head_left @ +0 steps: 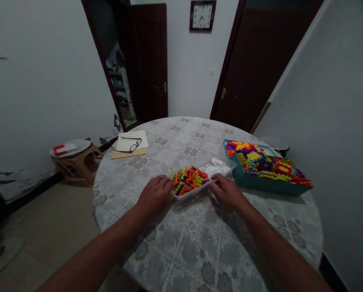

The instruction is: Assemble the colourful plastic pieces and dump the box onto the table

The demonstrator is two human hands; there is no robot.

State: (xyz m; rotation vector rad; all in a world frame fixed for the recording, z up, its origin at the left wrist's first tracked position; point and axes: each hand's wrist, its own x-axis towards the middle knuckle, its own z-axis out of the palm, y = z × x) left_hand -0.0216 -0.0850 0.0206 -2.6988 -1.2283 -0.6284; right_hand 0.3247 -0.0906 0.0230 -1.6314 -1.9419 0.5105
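Note:
A shallow clear plastic box (190, 196) lies on the table in front of me. Small orange, yellow-green and purple plastic pieces (190, 180) fill its left part, and white openwork pieces (214, 167) lie at its right part. My left hand (156, 192) is closed around the box's left end, its fingertips partly hidden by the rim. At the front right edge, my right hand (227, 190) grips the box with thumb and fingers. Just beyond the right hand stands a teal box (269, 185) holding many joined colourful pieces.
The round table wears a grey patterned cloth (181, 235). Eyeglasses (133, 147) rest on papers (140, 137) at the far left. A stool (78, 162) with a red and white item stands beyond the left edge. Walls and dark doors (151, 61) surround the table.

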